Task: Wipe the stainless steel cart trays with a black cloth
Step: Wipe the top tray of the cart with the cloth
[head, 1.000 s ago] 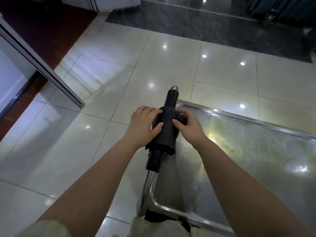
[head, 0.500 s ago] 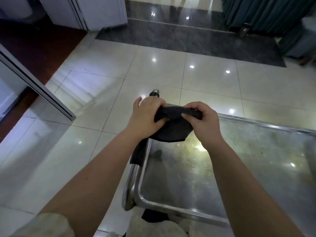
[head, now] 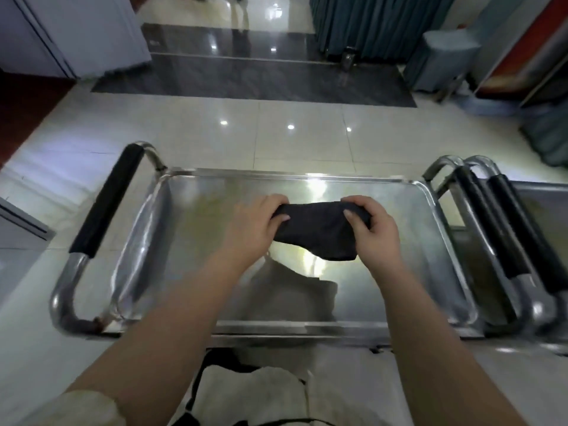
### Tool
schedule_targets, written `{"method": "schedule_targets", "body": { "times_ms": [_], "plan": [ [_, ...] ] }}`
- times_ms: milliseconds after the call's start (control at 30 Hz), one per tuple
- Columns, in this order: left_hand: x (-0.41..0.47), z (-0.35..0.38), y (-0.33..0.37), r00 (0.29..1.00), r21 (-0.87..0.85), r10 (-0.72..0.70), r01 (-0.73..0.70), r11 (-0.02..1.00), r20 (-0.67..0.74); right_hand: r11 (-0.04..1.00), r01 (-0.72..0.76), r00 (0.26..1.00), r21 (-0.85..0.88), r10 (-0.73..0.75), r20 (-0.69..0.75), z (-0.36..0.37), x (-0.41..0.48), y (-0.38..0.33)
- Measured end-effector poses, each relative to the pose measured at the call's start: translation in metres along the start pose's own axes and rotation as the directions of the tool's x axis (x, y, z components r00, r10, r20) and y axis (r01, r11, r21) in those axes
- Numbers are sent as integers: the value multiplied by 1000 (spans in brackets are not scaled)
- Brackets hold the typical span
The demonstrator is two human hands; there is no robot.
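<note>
Black cloth (head: 319, 232) is hanging bunched between both hands over the middle of the stainless steel tray (head: 190, 241), and I am watching it through the head camera. My left hand (head: 252, 229) is gripping the cloth's left end, fingers curled round it with the thumb lying on the fabric. My right hand (head: 375, 232) is gripping the right end the same way, thumb pressing on the front. The top edge is stretching between the two fists while the rest is sagging down toward the right. A bright strip of steel is showing between the cloth's lower edge and its dark reflection on the tray, so it is looking lifted off the surface.

The tray is lying wide across the view, its raised rim catching the light and yellowish smears showing on its left half. A steel handle with a black grip (head: 106, 201) is curving up at the cart's left end, and a matching handle (head: 485, 222) is standing at the right end. Just beside that one, another black-gripped handle (head: 522, 229) is leaning in, with a second tray (head: 547, 216) showing behind it. Pale glossy floor tiles (head: 292, 139) are reflecting ceiling lights beyond the cart. A teal curtain (head: 362, 23) is hanging at the far side.
</note>
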State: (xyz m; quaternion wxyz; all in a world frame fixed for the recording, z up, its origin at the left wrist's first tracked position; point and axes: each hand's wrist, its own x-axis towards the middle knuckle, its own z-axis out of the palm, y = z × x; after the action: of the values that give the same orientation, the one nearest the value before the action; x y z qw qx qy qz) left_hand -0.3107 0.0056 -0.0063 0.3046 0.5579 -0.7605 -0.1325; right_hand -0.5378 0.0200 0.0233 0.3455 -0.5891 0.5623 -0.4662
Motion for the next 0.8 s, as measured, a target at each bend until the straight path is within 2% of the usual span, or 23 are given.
{"method": "schedule_targets", "body": {
  "times_ms": [100,167,300,367,433,533,600,633,700,800],
  "plan": [
    [-13,54,52,993,-194,-109,116,974,45,999,-49,999,-17,48,-18,-63,-20,35],
    [-23,87,85,978,-252,-196,207,945,69,993,-99,995,-61,99,1,-98,-30,56],
    [-48,144,133,894,-398,-394,448,800,214,983,-155,988,-97,155,-3,-153,-56,96],
    [-51,165,146,861,-448,-435,508,736,262,968,-235,972,-86,233,-23,-175,-64,115],
    [-45,182,157,853,-454,-452,521,723,260,934,-332,943,-131,328,-52,-186,-64,133],
    [-33,207,161,848,-362,-452,527,769,276,857,-432,901,-279,404,-157,-187,-57,155],
    [-32,219,155,827,-212,-444,529,822,346,750,-442,893,-493,423,-157,-183,-56,166],
    [-34,221,149,821,-128,-437,510,851,367,711,-406,898,-575,426,-108,-179,-57,171],
    [-44,220,134,840,-9,-407,439,898,358,702,-307,900,-642,434,44,-169,-65,180],
    [-63,211,107,874,166,-324,281,945,364,642,-173,856,-747,473,209,-150,-80,190]
  ]
}}
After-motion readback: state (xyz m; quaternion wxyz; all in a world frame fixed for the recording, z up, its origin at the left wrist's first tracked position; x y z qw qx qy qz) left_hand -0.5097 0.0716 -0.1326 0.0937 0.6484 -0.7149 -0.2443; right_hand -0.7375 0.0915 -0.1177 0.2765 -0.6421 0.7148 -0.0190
